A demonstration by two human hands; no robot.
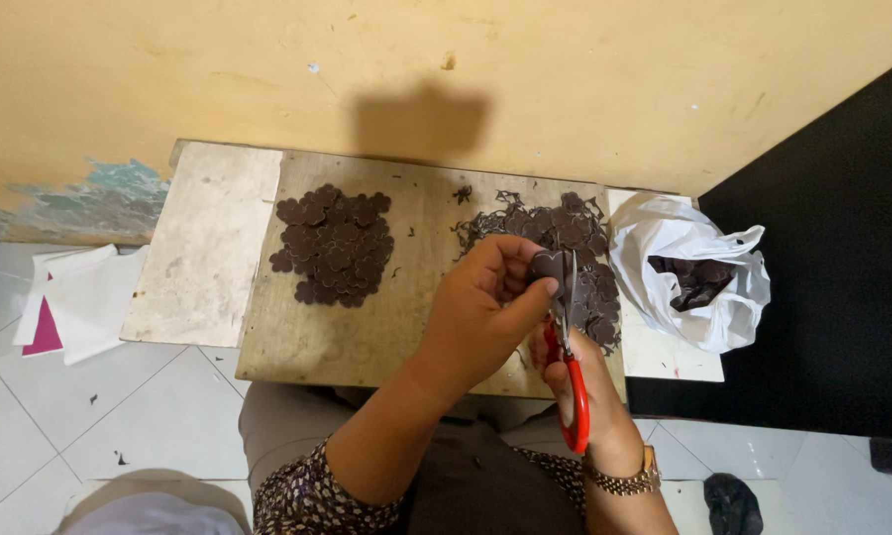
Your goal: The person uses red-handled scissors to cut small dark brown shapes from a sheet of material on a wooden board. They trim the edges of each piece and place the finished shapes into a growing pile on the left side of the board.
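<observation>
Soft, even, fairly bright light is filling the scene, with no harsh glare. A blurry dark shadow is falling on the yellow wall point(446, 59) just above the counter point(208, 248), so the light is probably coming from behind and above the person. The white plastic bag point(688, 267) is shining brightest, nearly washing out. The black area on the right is swallowing all detail. Focus is holding sharp at the centre, while edges are bending slightly outward and the bottom corners are looking softer.
</observation>
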